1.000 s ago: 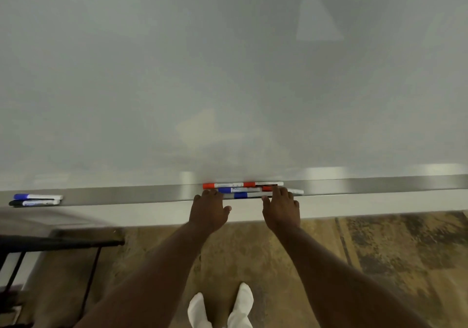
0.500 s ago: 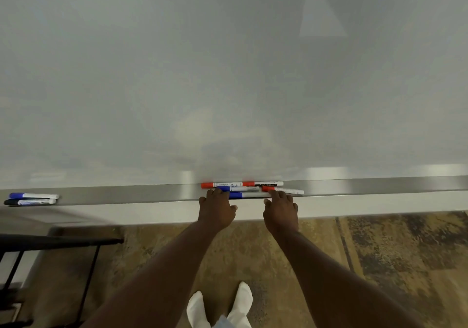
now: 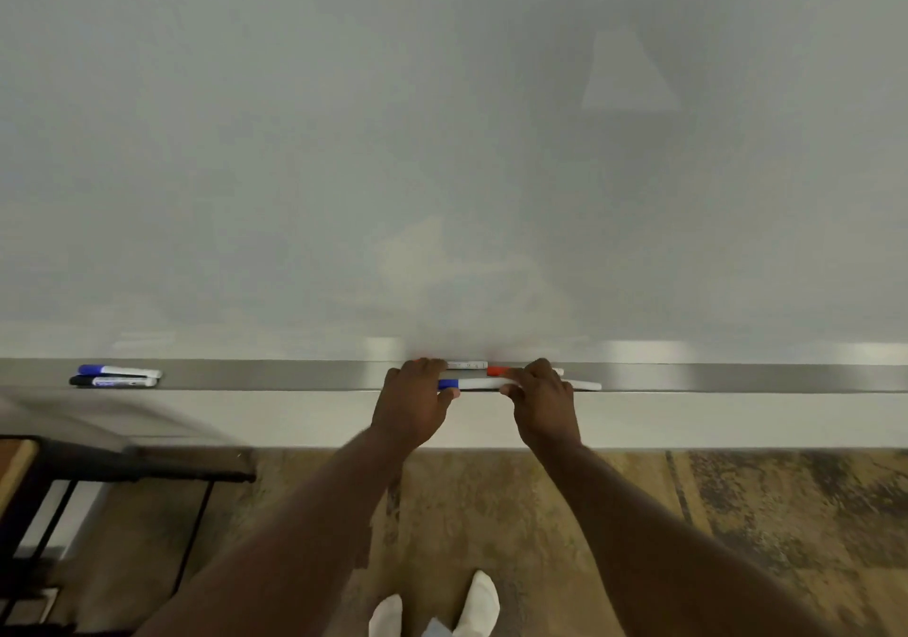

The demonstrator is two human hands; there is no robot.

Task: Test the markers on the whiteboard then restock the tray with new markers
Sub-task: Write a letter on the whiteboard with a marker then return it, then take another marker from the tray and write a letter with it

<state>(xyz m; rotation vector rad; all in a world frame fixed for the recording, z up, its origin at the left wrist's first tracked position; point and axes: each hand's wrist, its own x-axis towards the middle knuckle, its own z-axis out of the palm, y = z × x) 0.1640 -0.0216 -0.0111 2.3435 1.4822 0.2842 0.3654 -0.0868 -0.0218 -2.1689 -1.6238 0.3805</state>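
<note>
Both hands lay on a cluster of markers in the metal tray (image 3: 295, 375) under the whiteboard (image 3: 442, 145). Left hand (image 3: 412, 403): fingers curled over the cluster's left end, thumb just under the blue-capped marker (image 3: 471, 384); a firm grasp could not be told. Right hand (image 3: 543, 403): fingers lay over the right end, across the red-capped marker (image 3: 497, 371), thumb at the tray's front edge; grip likewise unclear. A white marker barrel (image 3: 467, 364) showed between the hands at the back. Two more markers (image 3: 118, 376), one blue-capped and one black-capped, lay well apart at the tray's left.
</note>
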